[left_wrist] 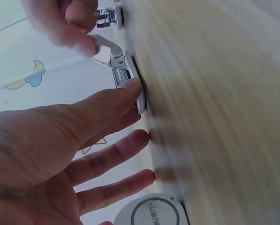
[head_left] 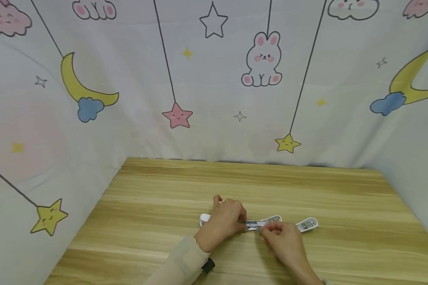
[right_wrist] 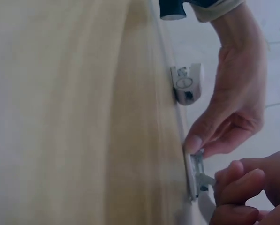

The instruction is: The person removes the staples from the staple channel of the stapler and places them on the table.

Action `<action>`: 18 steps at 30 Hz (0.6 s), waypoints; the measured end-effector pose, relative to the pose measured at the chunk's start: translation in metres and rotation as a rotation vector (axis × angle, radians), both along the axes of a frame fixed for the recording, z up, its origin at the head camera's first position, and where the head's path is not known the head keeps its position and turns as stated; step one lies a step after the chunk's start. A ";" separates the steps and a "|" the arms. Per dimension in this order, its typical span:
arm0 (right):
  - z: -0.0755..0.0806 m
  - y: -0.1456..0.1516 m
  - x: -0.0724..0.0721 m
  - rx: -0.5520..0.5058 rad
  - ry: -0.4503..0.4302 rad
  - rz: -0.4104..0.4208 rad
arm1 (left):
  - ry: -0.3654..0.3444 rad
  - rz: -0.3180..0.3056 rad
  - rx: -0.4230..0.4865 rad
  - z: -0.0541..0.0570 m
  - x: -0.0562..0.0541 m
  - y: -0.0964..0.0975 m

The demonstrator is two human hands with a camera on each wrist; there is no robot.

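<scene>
A small, narrow white device (head_left: 254, 225) with a metal channel, stapler-like, lies on the wooden table between my hands. My left hand (head_left: 222, 219) pinches its near end between thumb and forefinger; the other fingers spread loosely, tips near the table in the left wrist view. From the right, my right hand (head_left: 283, 239) pinches a bent grey tab (left_wrist: 108, 46) at the device's other end. Thumb and fingertips cover part of that tab. Left of the left hand stands a rounded white device (right_wrist: 186, 83) with an oval mark. Another white-and-grey device (head_left: 308, 224) lies beyond the right hand, which partly hides it.
The wood-grain table (head_left: 157, 186) runs back to a white curtain (head_left: 214, 87) printed with stars, moons and bunnies, which also closes both sides. A dark cylindrical piece (head_left: 208, 265) sits at the left sleeve (head_left: 185, 257).
</scene>
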State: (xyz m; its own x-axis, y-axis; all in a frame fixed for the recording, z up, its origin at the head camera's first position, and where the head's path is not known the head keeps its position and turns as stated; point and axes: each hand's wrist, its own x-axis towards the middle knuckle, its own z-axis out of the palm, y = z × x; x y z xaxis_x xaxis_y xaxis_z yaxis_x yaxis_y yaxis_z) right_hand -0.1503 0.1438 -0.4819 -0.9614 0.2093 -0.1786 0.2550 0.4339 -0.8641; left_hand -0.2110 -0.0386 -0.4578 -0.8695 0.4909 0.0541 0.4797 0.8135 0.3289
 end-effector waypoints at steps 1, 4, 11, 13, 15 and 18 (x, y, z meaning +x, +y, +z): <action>-0.001 0.002 0.002 0.005 -0.002 0.005 | -0.003 0.001 0.000 0.000 0.000 0.000; -0.005 0.006 0.004 0.018 0.001 0.015 | -0.006 -0.002 0.008 0.000 0.001 -0.001; -0.011 0.010 0.005 0.117 0.017 0.003 | -0.008 -0.018 0.021 -0.001 0.001 -0.003; -0.011 0.010 0.006 0.146 0.017 0.003 | 0.005 -0.026 0.015 -0.001 0.001 -0.005; -0.011 0.009 0.007 0.157 0.018 0.007 | 0.024 -0.037 0.015 -0.001 0.002 -0.010; -0.008 0.009 0.009 0.144 0.020 0.011 | 0.030 -0.064 0.051 0.004 0.003 -0.026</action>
State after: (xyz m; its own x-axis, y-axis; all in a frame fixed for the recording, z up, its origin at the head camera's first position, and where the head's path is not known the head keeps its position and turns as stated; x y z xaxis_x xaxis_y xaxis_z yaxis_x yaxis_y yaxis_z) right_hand -0.1415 0.1531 -0.4894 -0.9670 0.2204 -0.1280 0.2324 0.5564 -0.7978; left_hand -0.2083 -0.0642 -0.4534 -0.8342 0.5411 0.1062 0.5403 0.7636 0.3534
